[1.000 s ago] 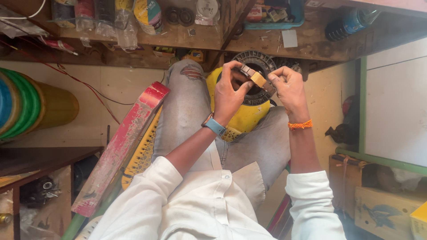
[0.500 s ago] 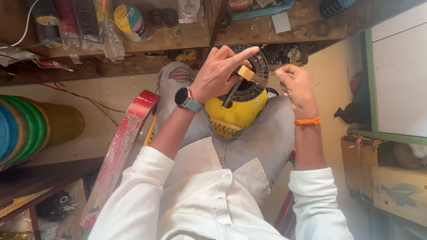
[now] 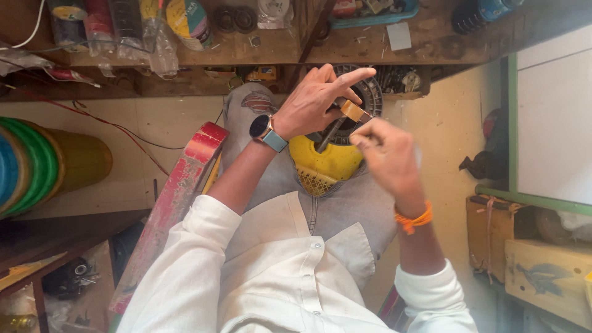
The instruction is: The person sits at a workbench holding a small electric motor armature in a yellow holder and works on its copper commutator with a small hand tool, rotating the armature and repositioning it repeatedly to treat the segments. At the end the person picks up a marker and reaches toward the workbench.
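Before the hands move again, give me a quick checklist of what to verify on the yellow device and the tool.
1. Yellow device rests on the lap: ok, it sits on the grey trousers between the arms.
2. Left hand steadies the work: ok, it lies over the dark round grille.
3. Tool with the tan handle is gripped: ok, fingers of both hands meet at it.
4. Right hand is steady: cannot tell, it is blurred.
5. Tool tip is seated on the device: cannot tell, the hands hide it.
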